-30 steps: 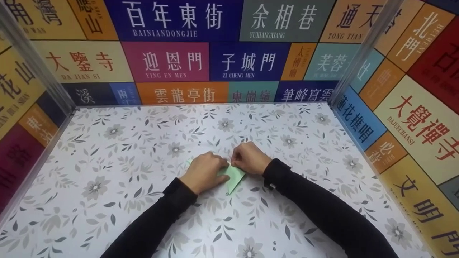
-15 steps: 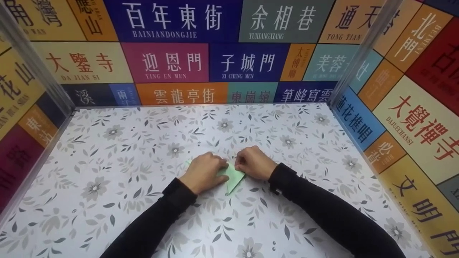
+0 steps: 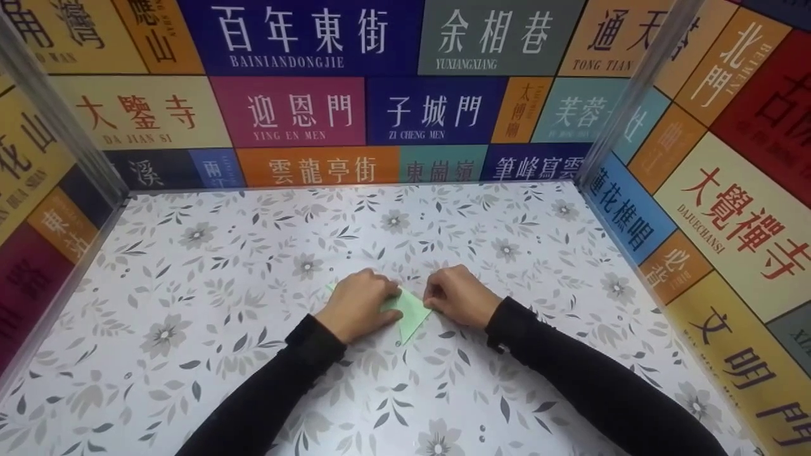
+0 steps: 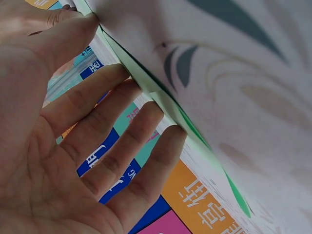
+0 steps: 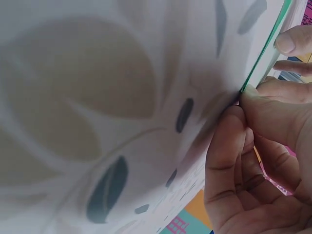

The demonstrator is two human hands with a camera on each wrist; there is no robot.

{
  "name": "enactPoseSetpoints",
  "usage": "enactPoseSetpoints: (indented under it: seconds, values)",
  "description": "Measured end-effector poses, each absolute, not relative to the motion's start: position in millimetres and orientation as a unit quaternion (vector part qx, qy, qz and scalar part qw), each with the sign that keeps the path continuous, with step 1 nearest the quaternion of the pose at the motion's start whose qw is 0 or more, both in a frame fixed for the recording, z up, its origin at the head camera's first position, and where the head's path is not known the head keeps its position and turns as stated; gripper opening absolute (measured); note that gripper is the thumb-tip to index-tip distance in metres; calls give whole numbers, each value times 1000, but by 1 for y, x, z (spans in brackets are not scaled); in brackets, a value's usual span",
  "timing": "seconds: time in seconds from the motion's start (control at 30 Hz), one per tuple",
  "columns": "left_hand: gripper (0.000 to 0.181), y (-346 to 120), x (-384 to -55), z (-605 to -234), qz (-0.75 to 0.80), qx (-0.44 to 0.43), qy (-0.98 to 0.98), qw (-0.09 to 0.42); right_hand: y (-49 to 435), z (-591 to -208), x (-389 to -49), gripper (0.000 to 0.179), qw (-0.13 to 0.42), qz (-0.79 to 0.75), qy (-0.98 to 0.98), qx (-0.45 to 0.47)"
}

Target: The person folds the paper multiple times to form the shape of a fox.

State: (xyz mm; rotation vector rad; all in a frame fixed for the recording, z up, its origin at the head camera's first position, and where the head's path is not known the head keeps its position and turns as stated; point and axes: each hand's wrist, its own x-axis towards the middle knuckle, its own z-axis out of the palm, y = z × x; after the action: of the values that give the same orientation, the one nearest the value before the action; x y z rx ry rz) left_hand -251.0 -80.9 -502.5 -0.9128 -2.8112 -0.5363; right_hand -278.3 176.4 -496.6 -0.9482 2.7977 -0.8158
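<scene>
A folded piece of light green paper (image 3: 413,318) lies on the table, its pointed corner towards the person. My left hand (image 3: 356,305) covers its left part; a small green tip shows beyond the knuckles. In the left wrist view, the fairly straight fingertips of the left hand (image 4: 97,131) press along the paper (image 4: 237,194). At the paper's right corner, my right hand (image 3: 461,295) pinches the edge between thumb and curled index finger. From the right wrist view, the thin green paper (image 5: 265,52) ends at the thumb and index tips of the right hand (image 5: 258,161).
The white table (image 3: 209,392) bears a grey leaf and flower print. A back wall (image 3: 288,111) and side walls with coloured, lettered panels enclose it on three sides. Clear strips (image 3: 608,114) run up the corners.
My right hand has slid along the paper's upper right edge, right and towards the person, to the right corner. The left hand has stayed in place on the paper.
</scene>
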Motion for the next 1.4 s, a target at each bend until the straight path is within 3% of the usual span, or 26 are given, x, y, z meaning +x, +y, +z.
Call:
enactPoseSetpoints:
  seconds: [0.87,1.4]
  values:
    - [32,-77,-249,-503,-177,-299,-935,73,183,-494,-274,6,46,-269,918,-289]
    - [32,-79,-248,-502,-193,-302,-931,72,154,-477,-272,5,42,-338,909,-239]
